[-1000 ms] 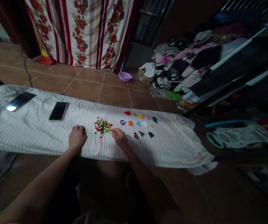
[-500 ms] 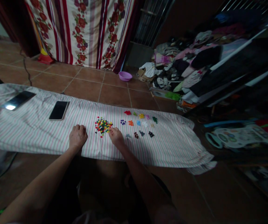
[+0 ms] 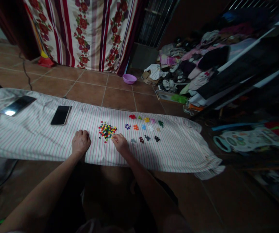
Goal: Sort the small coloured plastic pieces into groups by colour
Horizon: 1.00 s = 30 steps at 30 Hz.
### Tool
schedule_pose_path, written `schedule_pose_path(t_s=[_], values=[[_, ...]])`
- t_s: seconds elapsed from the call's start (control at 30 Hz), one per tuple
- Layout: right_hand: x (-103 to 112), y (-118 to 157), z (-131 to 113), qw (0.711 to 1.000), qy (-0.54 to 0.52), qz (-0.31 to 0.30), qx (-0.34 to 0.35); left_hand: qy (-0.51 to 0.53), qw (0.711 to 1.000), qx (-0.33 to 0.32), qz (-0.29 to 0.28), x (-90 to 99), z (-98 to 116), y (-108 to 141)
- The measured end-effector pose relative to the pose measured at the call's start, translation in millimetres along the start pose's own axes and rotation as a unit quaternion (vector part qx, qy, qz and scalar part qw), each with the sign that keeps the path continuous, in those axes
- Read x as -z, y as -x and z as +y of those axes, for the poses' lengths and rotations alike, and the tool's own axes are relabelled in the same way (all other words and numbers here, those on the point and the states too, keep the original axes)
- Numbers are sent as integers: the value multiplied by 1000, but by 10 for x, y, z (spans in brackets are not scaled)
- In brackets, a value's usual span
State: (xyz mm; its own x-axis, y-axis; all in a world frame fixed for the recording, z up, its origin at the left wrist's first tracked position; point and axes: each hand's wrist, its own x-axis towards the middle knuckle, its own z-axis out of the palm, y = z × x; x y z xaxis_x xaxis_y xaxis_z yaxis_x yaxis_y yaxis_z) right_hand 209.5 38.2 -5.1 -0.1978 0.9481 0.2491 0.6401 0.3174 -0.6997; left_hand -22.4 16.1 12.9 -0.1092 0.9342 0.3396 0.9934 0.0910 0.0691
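A mixed heap of small coloured pieces (image 3: 106,130) lies on a pink-striped white cloth (image 3: 32,136) spread on the floor. To its right sit several small groups sorted by colour (image 3: 145,128): red, yellow, pink, green, orange, blue, black. My left hand (image 3: 80,141) rests as a fist on the cloth, left of the heap. My right hand (image 3: 121,142) is at the heap's lower right edge, fingertips pinched against the pieces; whether a piece is between them is too small to tell.
Two dark phones (image 3: 61,115) (image 3: 18,105) lie on the cloth's left part. A purple bowl (image 3: 129,78) stands on the tiles near a floral curtain (image 3: 91,32). Piled clothes (image 3: 190,71) and a toy (image 3: 248,139) fill the right.
My right hand has shifted left from beside the sorted groups to the edge of the mixed heap. My left hand has stayed in place.
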Motion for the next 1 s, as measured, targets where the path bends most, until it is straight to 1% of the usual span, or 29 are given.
schedule_pose_path(t_s=[0.27, 0.47, 0.63, 0.8, 1.0], values=[[9, 26, 66, 994, -92, 10, -53, -7, 1000, -3, 4, -29, -16, 7], [21, 34, 80, 993, -107, 13, -47, -10, 1000, -7, 7, -20, -11, 4], [53, 44, 104, 993, -111, -3, -34, -9, 1000, 1, 4, -32, -13, 6], [92, 65, 95, 990, -124, -12, -72, -3, 1000, -4, 4, -26, -12, 4], [177, 12, 136, 979, -179, 18, -98, -1, 1000, -1, 4, 15, 5, 3]])
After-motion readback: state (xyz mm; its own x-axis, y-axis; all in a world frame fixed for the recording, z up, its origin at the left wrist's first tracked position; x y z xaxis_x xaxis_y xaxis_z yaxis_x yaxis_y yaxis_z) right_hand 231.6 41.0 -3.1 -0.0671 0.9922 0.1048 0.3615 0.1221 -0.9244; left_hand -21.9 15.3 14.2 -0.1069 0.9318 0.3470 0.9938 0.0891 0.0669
